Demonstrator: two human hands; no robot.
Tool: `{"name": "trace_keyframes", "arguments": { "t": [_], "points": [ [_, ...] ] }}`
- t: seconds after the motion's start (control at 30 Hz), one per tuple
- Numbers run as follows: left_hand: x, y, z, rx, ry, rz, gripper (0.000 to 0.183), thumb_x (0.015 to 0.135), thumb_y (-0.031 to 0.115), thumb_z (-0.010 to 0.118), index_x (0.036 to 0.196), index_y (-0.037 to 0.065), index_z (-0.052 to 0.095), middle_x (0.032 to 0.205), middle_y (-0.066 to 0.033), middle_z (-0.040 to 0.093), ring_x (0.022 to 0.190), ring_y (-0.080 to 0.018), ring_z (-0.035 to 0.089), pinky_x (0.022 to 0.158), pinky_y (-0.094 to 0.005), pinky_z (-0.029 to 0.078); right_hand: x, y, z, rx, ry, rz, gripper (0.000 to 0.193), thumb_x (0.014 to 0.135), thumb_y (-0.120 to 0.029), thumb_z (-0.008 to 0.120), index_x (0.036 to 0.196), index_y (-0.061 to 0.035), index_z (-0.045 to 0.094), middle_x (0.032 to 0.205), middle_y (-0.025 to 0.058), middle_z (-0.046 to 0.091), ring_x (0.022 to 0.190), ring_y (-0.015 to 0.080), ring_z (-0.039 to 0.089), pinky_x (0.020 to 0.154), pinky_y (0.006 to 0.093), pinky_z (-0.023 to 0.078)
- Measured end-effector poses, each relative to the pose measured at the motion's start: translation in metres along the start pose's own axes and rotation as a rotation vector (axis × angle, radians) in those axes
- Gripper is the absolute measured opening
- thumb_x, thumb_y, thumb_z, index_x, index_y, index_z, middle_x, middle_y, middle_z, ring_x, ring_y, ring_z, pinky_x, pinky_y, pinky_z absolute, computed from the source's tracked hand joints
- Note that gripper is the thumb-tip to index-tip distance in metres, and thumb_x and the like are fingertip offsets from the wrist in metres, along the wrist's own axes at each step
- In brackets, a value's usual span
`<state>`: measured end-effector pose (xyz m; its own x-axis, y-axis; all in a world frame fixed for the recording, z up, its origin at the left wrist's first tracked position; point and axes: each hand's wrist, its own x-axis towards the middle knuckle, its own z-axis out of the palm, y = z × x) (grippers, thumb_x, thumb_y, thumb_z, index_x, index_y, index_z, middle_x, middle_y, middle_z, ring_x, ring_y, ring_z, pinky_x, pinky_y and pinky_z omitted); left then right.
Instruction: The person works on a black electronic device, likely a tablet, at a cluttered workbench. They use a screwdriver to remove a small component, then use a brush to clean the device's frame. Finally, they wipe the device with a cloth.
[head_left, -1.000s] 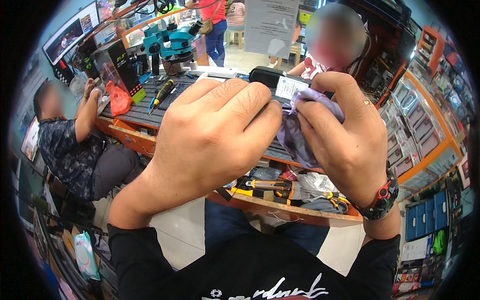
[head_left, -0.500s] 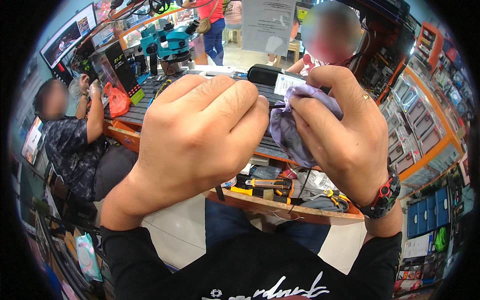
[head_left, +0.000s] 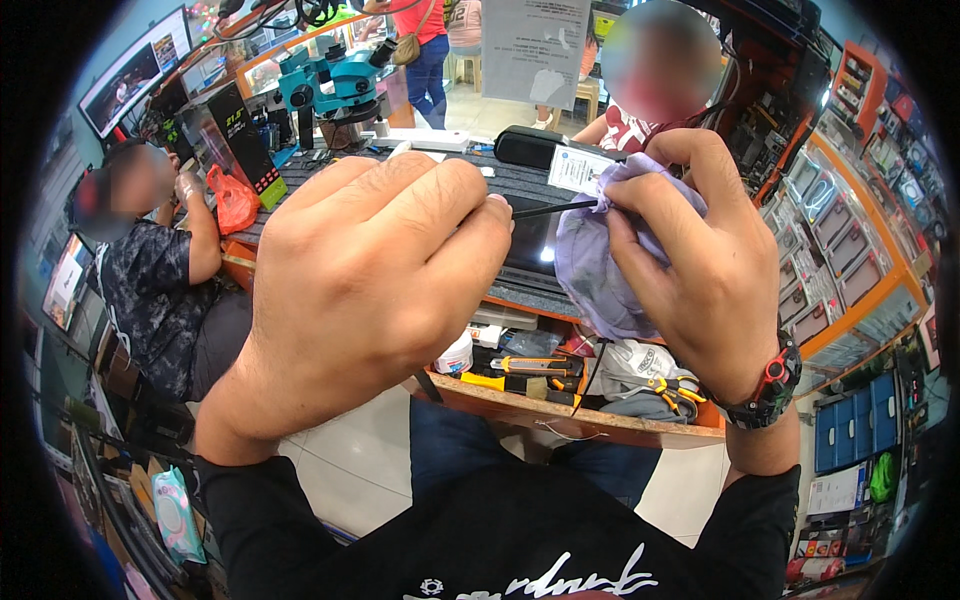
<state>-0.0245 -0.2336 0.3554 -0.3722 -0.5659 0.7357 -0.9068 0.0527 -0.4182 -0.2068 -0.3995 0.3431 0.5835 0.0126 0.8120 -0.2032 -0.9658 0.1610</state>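
Raised above the workbench, my left hand (head_left: 375,285) is closed in a pinch on one end of a thin black strip (head_left: 545,209). The strip, maybe a cord or band, runs across to my right hand (head_left: 690,235). There a stained pale purple cloth (head_left: 605,275) is pinched round it, with the loose cloth hanging below my fingers. A thin dark length hangs down under the cloth towards the drawer; I cannot tell whether it is the same strip. Behind the cloth, a dark glossy flat panel (head_left: 528,252) lies on the grey ribbed mat. My fingertips hide both gripped spots.
Below my hands an open drawer (head_left: 620,430) holds a utility knife (head_left: 537,366), yellow-handled pliers (head_left: 680,392) and a white jar (head_left: 455,355). A teal microscope (head_left: 335,85) and black case (head_left: 527,147) stand farther back. One person (head_left: 155,250) sits left, another (head_left: 640,120) across the bench.
My hands have drawn apart, my left hand moving left and the cloth slightly right. More of the black strip shows between them. The person at the left has turned and leaned towards the bench.
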Motion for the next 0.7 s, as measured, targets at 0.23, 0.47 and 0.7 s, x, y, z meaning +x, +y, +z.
{"name": "trace_keyframes", "arguments": {
  "t": [0.23,0.47,0.7],
  "points": [
    [-0.003,-0.001,-0.002,-0.032,0.004,-0.068,0.019,0.073,0.004,0.085,0.089,0.003,0.075,0.084,-0.0068,0.069,0.074,-0.0244,0.068,0.067,-0.0357,0.052,-0.007,0.004,0.008,0.131,0.053,0.183,0.023,0.081,-0.009,0.083,0.101,-0.0027,0.073,0.103,0.0120,0.062,0.086,0.0260,0.067,0.077,0.0361,0.054],
    [-0.003,0.003,-0.004,-0.054,0.029,-0.073,0.021,0.071,0.001,0.086,0.090,0.002,0.075,0.082,-0.0082,0.068,0.072,-0.0246,0.068,0.063,-0.0348,0.052,-0.011,0.010,0.023,0.257,0.006,0.260,0.026,0.081,-0.018,0.085,0.095,-0.0005,0.072,0.098,0.0129,0.061,0.087,0.0292,0.067,0.078,0.0374,0.054],
    [-0.008,0.001,-0.002,-0.090,0.074,-0.145,0.022,0.071,-0.002,0.086,0.090,0.001,0.075,0.081,-0.0089,0.068,0.071,-0.0229,0.068,0.063,-0.0330,0.052,-0.010,0.009,0.026,0.277,0.087,0.318,0.026,0.080,-0.017,0.086,0.098,-0.0020,0.076,0.092,0.0108,0.064,0.085,0.0243,0.066,0.077,0.0343,0.051]
  ]
}}
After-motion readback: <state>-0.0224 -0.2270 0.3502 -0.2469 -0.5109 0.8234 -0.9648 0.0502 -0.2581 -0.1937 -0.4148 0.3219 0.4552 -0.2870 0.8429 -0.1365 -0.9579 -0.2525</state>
